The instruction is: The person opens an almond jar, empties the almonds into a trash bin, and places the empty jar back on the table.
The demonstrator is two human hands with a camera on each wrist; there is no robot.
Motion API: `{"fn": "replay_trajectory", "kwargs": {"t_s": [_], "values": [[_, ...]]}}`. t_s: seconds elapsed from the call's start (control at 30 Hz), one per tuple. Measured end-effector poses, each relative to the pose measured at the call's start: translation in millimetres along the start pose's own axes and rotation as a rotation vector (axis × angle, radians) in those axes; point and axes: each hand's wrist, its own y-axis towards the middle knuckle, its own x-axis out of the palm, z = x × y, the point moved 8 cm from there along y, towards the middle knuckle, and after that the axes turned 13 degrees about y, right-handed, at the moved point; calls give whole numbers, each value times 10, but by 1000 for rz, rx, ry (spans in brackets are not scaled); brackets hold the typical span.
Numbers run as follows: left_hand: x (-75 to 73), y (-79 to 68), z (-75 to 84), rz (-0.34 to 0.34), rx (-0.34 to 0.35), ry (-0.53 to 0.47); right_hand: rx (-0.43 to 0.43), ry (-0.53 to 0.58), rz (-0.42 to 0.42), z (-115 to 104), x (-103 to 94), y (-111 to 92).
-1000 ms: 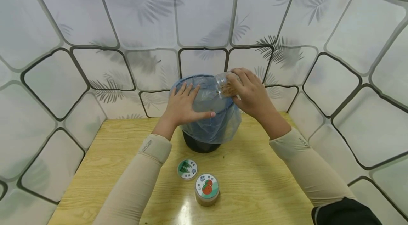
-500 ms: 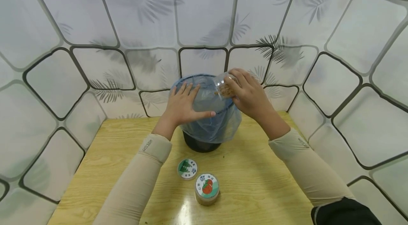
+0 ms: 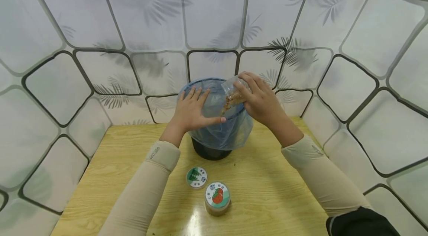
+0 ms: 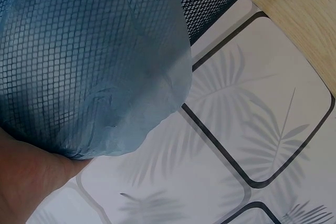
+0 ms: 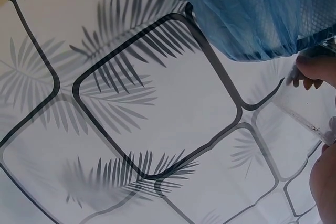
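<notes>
A black mesh bin (image 3: pixel 208 152) stands on the table, lined with a thin blue bag (image 3: pixel 225 137) folded over its rim. My left hand (image 3: pixel 190 113) lies over the near-left rim with fingers spread and thumb stretched to the right. Gripped in my right hand (image 3: pixel 264 100) is a clear jar (image 3: pixel 230 84), tipped mouth-down over the right side of the bin. Small brown pieces (image 3: pixel 228 105) spill from its mouth into the bag; their kind is unclear. The right wrist view catches only part of the jar (image 5: pixel 307 103), at the edge. The bin's bottom is hidden.
Near the front, a round lid (image 3: pixel 196 177) with a green vegetable picture lies flat on the wooden table (image 3: pixel 267 184). Beside it stands a short round container (image 3: pixel 217 199) with a tomato picture on top. Patterned walls (image 3: pixel 214 16) enclose the back and sides.
My right hand has tipped the jar further down, and the brown pieces that lay inside now pour out of its mouth. The left hand has stayed in place on the rim.
</notes>
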Motion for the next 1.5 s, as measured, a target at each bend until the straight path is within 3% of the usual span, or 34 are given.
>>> {"fn": "replay_trajectory", "kwargs": {"t_s": [0.63, 0.9, 1.37, 1.5], "values": [[4, -3, -5, 3, -4, -11, -27, -5, -6, -35, 66, -5], [3, -5, -1, 0, -3, -2, -77, -1, -10, -88, 112, -23], [9, -3, -6, 12, 5, -5, -127, -34, -25, -125, 133, -21], [7, -5, -2, 12, 4, -3, -137, -89, -26, -135, 107, -14]]}}
